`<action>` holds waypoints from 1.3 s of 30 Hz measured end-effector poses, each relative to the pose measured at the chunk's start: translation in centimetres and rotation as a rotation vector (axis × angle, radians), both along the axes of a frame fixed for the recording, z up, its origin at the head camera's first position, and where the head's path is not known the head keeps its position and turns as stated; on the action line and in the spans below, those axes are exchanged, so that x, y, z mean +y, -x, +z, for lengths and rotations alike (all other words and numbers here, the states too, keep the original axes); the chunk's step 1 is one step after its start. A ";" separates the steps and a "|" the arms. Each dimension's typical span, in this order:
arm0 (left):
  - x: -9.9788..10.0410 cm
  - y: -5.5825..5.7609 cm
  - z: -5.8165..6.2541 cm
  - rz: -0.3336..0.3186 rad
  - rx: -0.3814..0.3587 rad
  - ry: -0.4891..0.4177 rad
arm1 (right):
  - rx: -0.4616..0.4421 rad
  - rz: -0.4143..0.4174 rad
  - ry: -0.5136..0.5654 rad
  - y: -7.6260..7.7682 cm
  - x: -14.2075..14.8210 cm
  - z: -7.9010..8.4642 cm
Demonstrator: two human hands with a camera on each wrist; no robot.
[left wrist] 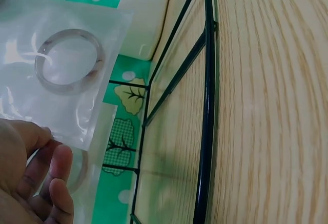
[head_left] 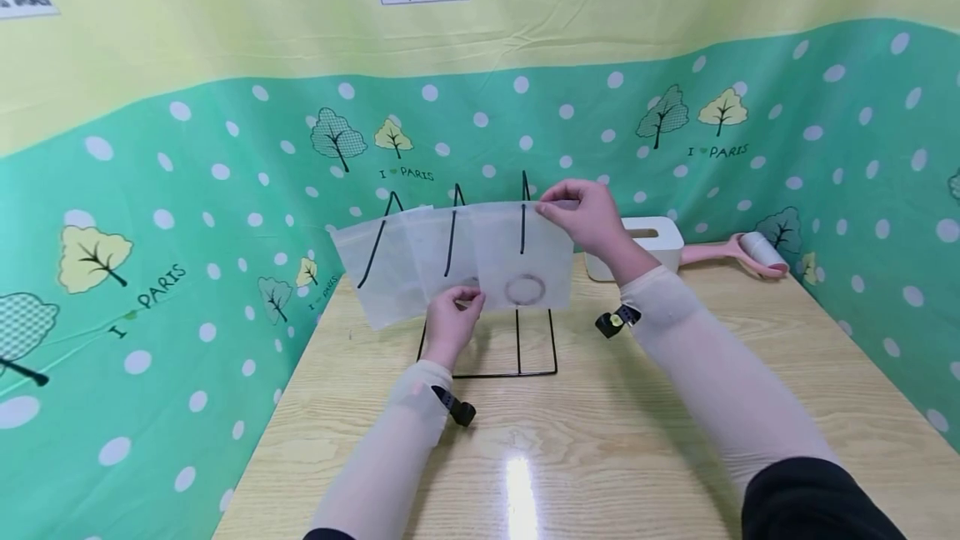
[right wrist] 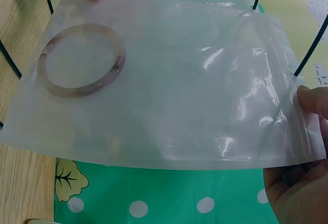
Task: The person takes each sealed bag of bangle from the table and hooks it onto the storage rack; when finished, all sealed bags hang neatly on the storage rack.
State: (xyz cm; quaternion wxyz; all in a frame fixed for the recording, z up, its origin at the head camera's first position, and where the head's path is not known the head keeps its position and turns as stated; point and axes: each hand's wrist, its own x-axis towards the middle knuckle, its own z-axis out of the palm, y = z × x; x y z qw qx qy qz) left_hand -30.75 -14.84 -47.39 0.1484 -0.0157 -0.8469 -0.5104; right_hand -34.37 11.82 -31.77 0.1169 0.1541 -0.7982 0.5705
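A translucent zip bag (head_left: 555, 248) holds a pale ring-shaped bangle (right wrist: 123, 60) with brownish patches, near the bag's lower end. My right hand (head_left: 592, 215) pinches this bag's top right corner between thumb and fingers. At its lower left corner, my left hand (head_left: 452, 325) pinches the film between thumb and finger. Two more such bags, a middle one (head_left: 435, 252) and a left one (head_left: 382, 298), overlap beside it; part of another ring shows in the middle one. All three bags are at the prongs of a black wire rack (head_left: 517, 344).
Behind my right hand stand a white box (head_left: 663, 244) with a slotted wooden top and a pink-handled lint roller (head_left: 761, 250). The rack's base lies on the wood-grain table (head_left: 600, 440). A green and yellow printed cloth (head_left: 247, 157) surrounds the table at the back and sides.
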 end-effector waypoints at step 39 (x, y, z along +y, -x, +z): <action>-3.3 -2.0 -0.9 0.047 0.066 0.133 | -0.030 0.044 -0.154 -2.6 6.9 -4.4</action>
